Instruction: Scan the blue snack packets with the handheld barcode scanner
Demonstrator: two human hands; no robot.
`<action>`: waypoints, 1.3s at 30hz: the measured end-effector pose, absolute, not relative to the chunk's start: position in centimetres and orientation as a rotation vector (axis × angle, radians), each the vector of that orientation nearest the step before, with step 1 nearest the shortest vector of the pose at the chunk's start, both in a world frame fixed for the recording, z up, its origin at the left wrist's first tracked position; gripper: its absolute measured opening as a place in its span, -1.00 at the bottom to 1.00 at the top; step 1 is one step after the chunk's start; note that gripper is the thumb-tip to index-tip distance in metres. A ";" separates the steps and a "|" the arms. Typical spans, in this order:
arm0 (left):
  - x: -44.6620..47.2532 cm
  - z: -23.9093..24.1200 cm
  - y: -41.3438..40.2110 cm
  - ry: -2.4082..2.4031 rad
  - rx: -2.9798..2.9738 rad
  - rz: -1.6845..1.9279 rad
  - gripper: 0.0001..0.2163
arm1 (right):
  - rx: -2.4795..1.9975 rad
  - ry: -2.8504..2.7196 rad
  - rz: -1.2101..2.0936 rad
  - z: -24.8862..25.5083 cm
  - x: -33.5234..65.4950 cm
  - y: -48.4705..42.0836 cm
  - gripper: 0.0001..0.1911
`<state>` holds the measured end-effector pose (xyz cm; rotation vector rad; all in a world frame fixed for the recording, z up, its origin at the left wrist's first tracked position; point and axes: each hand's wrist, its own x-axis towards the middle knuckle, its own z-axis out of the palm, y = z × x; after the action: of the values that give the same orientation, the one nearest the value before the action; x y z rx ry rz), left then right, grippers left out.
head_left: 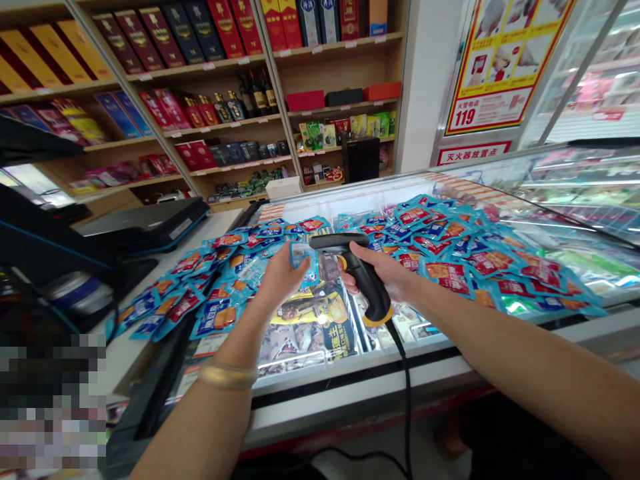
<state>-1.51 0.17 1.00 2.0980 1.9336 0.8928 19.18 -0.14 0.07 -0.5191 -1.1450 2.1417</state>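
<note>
Between finger and thumb, my left hand [281, 275] grips a small blue snack packet [306, 263], its printed label side turned up. My right hand [377, 267] is wrapped round the handle of a black and yellow barcode scanner [369, 283]. The scanner's head points left, close above the packet. From its handle a black cable [406, 387] hangs down past the front edge. Blue and red snack packets lie in a loose pile [445, 243] to the right, and another pile [220, 293] spreads to the left. Both piles rest on the freezer's glass top [320, 327].
Bagged frozen goods show through the glass. At the left are a dark monitor [35, 233] and a flat black scale-like device [150, 220] on a counter. Shelves with boxes and bottles [257, 93] stand behind. A poster [505, 67] hangs at the back right.
</note>
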 end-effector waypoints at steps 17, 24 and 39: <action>-1.0 0.8 0.3 1.858 2.042 1.104 -0.74 | -0.488 -1.100 2.117 0.4 19.4 0.1 -0.58; 3.4 1.2 0.3 1.663 2.402 1.075 -0.65 | -0.483 -1.012 1.922 2.7 25.0 -0.1 -0.59; 19.2 -0.9 0.7 1.101 2.956 0.385 -0.41 | -0.758 -0.847 1.535 1.7 38.6 -3.2 -0.56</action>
<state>19.19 0.66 -0.87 2.9562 1.1006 0.3848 38.60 -3.19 1.71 -0.7582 -0.8473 1.5354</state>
